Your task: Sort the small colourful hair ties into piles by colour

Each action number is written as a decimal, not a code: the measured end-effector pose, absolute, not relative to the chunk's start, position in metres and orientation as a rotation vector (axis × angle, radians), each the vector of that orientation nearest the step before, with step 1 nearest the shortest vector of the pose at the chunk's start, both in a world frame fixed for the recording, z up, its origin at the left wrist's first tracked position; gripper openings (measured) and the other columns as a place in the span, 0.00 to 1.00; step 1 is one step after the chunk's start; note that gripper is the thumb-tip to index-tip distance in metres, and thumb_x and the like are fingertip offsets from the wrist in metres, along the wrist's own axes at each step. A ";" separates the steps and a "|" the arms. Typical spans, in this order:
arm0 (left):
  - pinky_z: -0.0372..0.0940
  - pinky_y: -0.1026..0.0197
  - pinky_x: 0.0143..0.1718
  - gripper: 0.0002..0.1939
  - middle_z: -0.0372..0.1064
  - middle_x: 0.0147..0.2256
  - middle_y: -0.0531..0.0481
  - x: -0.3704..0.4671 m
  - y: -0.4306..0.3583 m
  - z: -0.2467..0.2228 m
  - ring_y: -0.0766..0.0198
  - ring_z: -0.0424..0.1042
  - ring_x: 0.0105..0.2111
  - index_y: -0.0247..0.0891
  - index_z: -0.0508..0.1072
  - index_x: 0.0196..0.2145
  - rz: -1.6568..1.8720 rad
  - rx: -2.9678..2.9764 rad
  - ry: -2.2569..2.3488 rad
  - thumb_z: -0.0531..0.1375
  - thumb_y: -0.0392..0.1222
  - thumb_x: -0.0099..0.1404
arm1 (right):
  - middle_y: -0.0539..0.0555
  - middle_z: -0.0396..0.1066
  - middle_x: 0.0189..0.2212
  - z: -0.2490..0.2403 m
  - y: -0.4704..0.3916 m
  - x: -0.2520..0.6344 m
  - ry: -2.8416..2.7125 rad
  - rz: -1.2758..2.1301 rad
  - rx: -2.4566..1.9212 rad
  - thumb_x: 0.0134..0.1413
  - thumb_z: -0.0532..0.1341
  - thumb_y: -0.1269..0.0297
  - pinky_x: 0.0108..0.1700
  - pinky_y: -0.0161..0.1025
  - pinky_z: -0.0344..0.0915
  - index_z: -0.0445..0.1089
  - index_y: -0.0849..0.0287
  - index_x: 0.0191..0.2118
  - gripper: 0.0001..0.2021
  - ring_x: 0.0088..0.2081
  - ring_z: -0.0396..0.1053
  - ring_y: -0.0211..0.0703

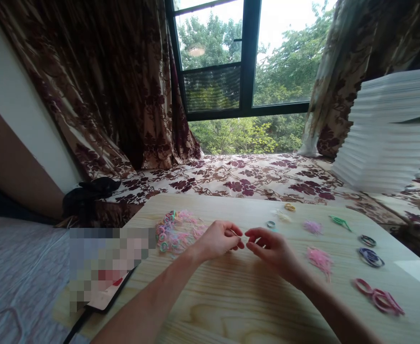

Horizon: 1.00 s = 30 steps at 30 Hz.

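Over the middle of the wooden table (210, 296), my two hands are close together with their fingertips nearly touching. My left hand (222, 239) has its fingers curled in against the thumb; whatever may be in that pinch is too small to make out. Loosely bent, my right hand (267, 244) shows a small gap between thumb and fingertips, and nothing visible is in it. Left of my left hand lies a mixed pile of small coloured elastic hair ties (176, 231). To the right of my right hand rests a bunch of pink elastics (320, 260).
Separate groups lie at right: lilac elastics (313, 227), green ties (340, 222), a black ring (367, 240), dark blue rings (371, 257), deep pink rings (383, 301). Yellow (289, 207) and teal rings (270, 224) are farther back. A partly blurred phone-like object (113, 286) lies left.
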<state>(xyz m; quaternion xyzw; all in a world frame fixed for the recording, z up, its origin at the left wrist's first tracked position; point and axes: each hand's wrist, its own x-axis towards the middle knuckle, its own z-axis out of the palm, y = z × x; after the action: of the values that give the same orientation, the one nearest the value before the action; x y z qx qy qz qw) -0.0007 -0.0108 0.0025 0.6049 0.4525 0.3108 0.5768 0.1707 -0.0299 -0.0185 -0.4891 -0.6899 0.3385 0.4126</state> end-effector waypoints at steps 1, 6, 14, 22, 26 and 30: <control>0.62 0.67 0.28 0.09 0.74 0.25 0.47 0.000 -0.011 0.002 0.69 0.70 0.26 0.32 0.69 0.32 0.727 1.416 1.052 0.58 0.33 0.49 | 0.50 0.69 0.22 -0.019 -0.030 0.170 -1.746 0.831 -1.217 0.45 0.59 0.62 0.21 0.31 0.59 0.72 0.59 0.34 0.10 0.21 0.63 0.35; 0.62 0.67 0.28 0.09 0.74 0.24 0.48 0.001 -0.011 0.002 0.68 0.70 0.25 0.32 0.68 0.31 0.717 1.416 1.058 0.58 0.32 0.49 | 0.50 0.69 0.23 -0.019 -0.032 0.170 -1.847 0.649 -1.166 0.48 0.58 0.63 0.22 0.32 0.60 0.73 0.58 0.27 0.08 0.22 0.63 0.35; 0.62 0.67 0.28 0.09 0.73 0.24 0.48 0.001 -0.011 0.003 0.68 0.70 0.26 0.32 0.69 0.31 0.721 1.406 1.050 0.58 0.33 0.49 | 0.50 0.68 0.24 -0.018 -0.032 0.173 -1.933 0.567 -1.178 0.50 0.57 0.65 0.22 0.32 0.61 0.72 0.57 0.34 0.07 0.22 0.64 0.35; 0.62 0.67 0.28 0.09 0.72 0.23 0.49 0.002 -0.013 0.005 0.69 0.70 0.25 0.32 0.68 0.31 0.719 1.387 1.042 0.57 0.32 0.49 | 0.51 0.68 0.26 -0.014 -0.033 0.176 -2.008 0.482 -1.152 0.52 0.55 0.66 0.25 0.33 0.62 0.72 0.57 0.39 0.10 0.23 0.64 0.36; 0.61 0.67 0.27 0.08 0.71 0.23 0.49 0.001 -0.012 0.003 0.69 0.68 0.24 0.32 0.69 0.31 0.712 1.417 1.036 0.57 0.33 0.49 | 0.53 0.69 0.27 -0.008 -0.036 0.174 -2.045 0.406 -1.137 0.52 0.55 0.66 0.25 0.34 0.62 0.74 0.56 0.38 0.11 0.22 0.63 0.36; 0.60 0.67 0.26 0.09 0.72 0.23 0.49 0.001 -0.010 0.000 0.70 0.67 0.23 0.32 0.69 0.31 0.697 1.432 1.040 0.57 0.34 0.48 | 0.54 0.70 0.28 -0.007 -0.037 0.173 -2.092 0.348 -1.153 0.53 0.55 0.63 0.24 0.32 0.61 0.74 0.56 0.34 0.11 0.22 0.64 0.35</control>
<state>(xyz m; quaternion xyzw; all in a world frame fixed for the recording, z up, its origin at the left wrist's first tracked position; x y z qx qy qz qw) 0.0012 -0.0104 0.0004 0.6130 0.4450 0.2982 0.5808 0.1728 -0.0375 -0.0072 -0.4463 -0.8100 0.1345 0.3559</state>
